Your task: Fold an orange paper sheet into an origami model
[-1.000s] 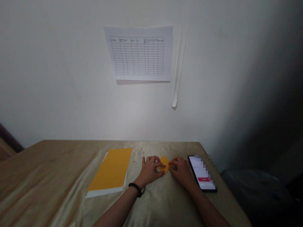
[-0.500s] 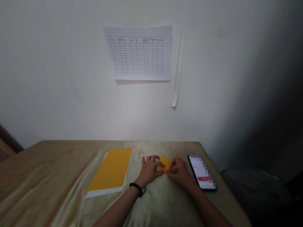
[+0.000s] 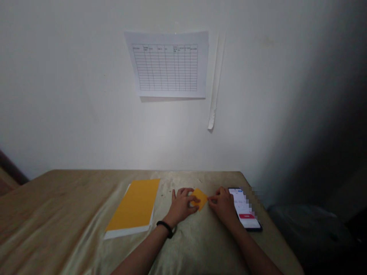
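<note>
A small piece of folded yellow paper [image 3: 201,196] lies on the cloth-covered table, with one corner pointing right. My left hand [image 3: 181,204], a black band at its wrist, holds the paper's left side down with thumb and forefinger; its other fingers are spread. At the right corner, the fingertips of my right hand [image 3: 222,204] are closed in a pinch. The right hand's other fingers are curled, and part of its grip is hidden.
To the left lies a stack of yellow and white sheets [image 3: 134,204]. A phone [image 3: 246,214] with a lit screen rests by the table's right edge. The beige cloth [image 3: 71,214] is wrinkled. A printed table sheet [image 3: 169,68] hangs on the wall behind.
My right hand has slid from the paper's lower corner to its right corner, nearer the phone. My left hand stays where it was.
</note>
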A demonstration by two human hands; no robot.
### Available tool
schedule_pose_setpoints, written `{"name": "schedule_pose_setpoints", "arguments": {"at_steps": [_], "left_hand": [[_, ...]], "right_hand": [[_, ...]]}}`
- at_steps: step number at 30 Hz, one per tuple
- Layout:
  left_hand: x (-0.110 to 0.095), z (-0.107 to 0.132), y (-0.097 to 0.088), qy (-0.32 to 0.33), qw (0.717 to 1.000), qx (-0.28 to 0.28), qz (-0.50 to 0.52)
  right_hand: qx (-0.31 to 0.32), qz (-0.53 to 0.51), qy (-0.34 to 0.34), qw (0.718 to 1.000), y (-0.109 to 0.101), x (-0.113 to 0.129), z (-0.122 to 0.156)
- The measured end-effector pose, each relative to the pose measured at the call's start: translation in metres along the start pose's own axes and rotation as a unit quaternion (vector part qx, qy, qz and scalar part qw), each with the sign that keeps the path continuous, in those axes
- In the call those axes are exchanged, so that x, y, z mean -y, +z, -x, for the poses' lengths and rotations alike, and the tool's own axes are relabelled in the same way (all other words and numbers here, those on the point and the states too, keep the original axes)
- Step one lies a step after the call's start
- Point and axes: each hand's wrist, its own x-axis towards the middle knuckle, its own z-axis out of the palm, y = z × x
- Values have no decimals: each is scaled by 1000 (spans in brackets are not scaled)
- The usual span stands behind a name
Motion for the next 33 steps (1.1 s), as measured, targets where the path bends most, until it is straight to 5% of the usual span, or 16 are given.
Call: {"name": "schedule_pose_setpoints", "arguments": {"at_steps": [9, 14, 20, 33], "left_hand": [[-1, 0, 0, -3, 1000, -1, 1], [-1, 0, -1, -3, 1000, -6, 3], [2, 0, 0, -4, 1000, 0, 6], [2, 1, 1, -5, 1000, -3, -2]], "right_hand": [[-17, 25, -23, 999, -3, -1, 1], [-32, -78, -48, 995, 3, 0, 5], [41, -208, -89, 973, 14, -1, 10], [77, -132, -100, 983, 4, 0, 9]]}}
